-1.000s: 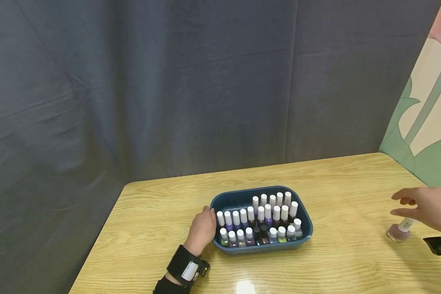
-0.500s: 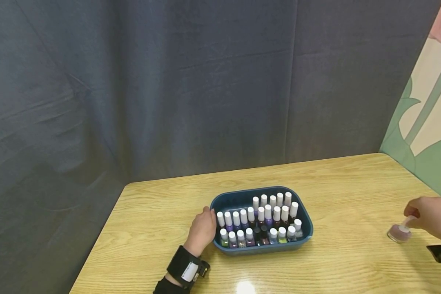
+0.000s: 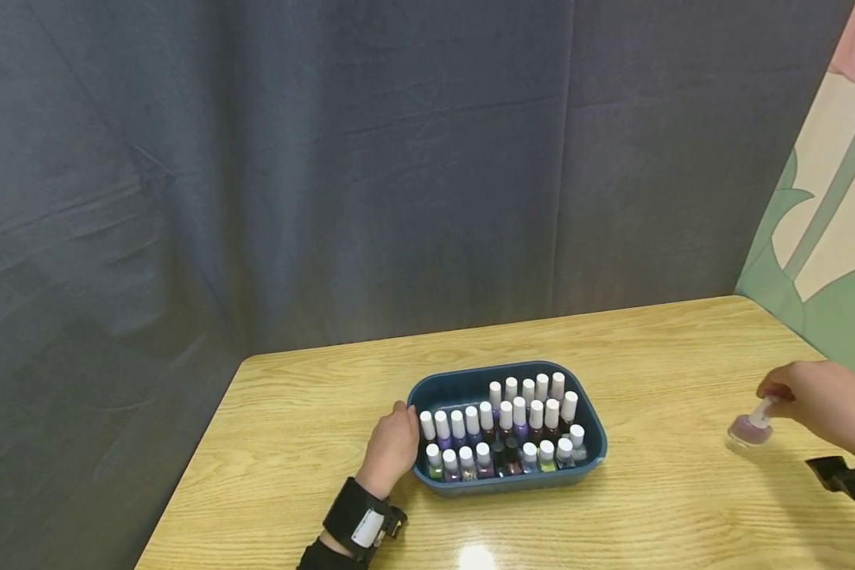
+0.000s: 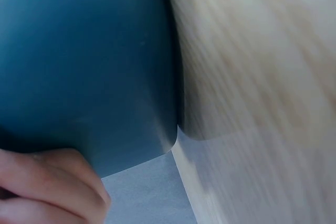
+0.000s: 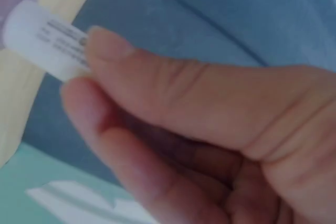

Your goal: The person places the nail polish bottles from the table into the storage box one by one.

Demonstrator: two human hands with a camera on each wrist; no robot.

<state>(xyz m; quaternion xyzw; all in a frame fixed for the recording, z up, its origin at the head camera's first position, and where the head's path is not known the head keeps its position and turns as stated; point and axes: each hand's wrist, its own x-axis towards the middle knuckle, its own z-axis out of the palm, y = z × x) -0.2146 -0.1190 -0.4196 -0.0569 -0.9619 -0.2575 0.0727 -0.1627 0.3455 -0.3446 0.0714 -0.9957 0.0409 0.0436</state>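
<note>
My right hand pinches a nail polish bottle by its white cap, over the right side of the table. The bottle is tilted, with its mauve glass end pointing left. In the right wrist view, thumb and forefinger close on the printed white cap. At the left end of a dark blue plastic bin, my left hand grips the rim. Curled fingers show against the bin's wall in the left wrist view. Rows of nail polish bottles, mostly white-capped, stand inside the bin.
The bin sits mid-table on a wood-grain tabletop. Behind it hangs a dark grey-blue curtain, which also runs along the left side. A floral panel stands beyond the right edge. Two caps in the front row are black.
My right hand has come down onto the bottle's cap, taken hold of it, and shifted the bottle left and away from me. The left hand and bin have stayed put.
</note>
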